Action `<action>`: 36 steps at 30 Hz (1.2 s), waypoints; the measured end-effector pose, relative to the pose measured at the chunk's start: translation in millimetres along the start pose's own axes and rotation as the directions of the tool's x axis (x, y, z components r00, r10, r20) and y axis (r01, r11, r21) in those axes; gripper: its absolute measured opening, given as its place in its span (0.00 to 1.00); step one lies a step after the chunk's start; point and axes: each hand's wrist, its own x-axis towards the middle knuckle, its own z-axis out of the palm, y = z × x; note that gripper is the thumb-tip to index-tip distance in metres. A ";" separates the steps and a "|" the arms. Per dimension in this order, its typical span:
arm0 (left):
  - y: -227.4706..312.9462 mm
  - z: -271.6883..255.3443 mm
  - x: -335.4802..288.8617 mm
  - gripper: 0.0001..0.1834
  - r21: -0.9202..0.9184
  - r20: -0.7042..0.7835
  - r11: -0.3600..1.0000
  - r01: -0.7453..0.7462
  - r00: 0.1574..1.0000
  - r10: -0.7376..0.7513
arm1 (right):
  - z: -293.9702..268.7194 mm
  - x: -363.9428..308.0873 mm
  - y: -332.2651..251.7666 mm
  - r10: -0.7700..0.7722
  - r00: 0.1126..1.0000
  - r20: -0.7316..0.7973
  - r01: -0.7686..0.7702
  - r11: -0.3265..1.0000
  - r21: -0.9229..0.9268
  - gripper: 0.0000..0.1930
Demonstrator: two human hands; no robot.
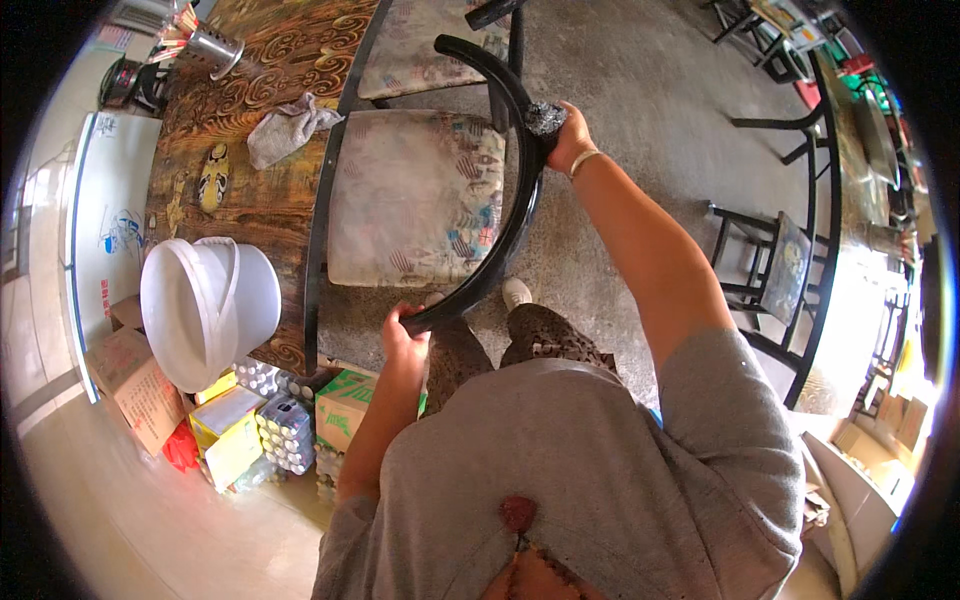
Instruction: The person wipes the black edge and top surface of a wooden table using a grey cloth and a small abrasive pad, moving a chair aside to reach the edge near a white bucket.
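Note:
A chair with a black curved rail [518, 205] and a faded patterned seat [415, 200] stands in front of me. My left hand [405, 338] is closed round the near end of the rail. Out along the rail's right side, my right hand [570, 140] grips a silvery steel wool scourer [545, 118] and holds it against the black surface. That hand's palm side is hidden.
On the wooden table [260, 215] at left are a white bucket [262, 300], a grey cloth [285, 132] and a metal chopstick holder [215, 50]. Cartons [135, 385] and packs of bottles [285, 430] sit below. Another chair [430, 45] stands beyond; a stool [780, 260] is at right.

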 end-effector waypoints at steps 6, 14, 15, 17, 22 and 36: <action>-9.1 21.1 -49.5 0.07 0.138 0.058 0.989 0.056 0.996 -0.064 | 7.4 -46.4 -37.6 -0.050 0.998 0.040 0.049 0.999 0.020 0.21; -57.9 63.1 -119.3 0.10 0.504 0.248 0.824 0.257 0.871 -0.424 | -20.2 -128.1 -113.3 -0.225 0.974 0.022 0.226 0.971 -0.073 0.17; -72.5 70.9 -120.2 0.10 0.534 0.282 0.801 0.270 0.836 -0.470 | -55.7 -128.0 -139.0 -0.217 0.973 0.081 0.223 0.973 -0.061 0.18; -99.7 84.5 -119.7 0.14 0.574 0.292 0.769 0.282 0.806 -0.514 | -117.0 -133.9 -179.8 -0.248 0.968 0.044 0.251 0.966 -0.069 0.20; -144.3 133.2 -134.4 0.25 0.768 0.366 0.610 0.198 0.646 -0.670 | -255.8 -199.1 -245.3 -0.409 0.911 0.052 0.412 0.898 -0.158 0.21; -249.5 120.8 -151.6 0.26 0.956 -0.026 -0.120 -0.267 0.330 -0.944 | -465.6 -358.1 -175.9 -0.547 0.784 -0.293 0.570 0.821 -0.008 0.29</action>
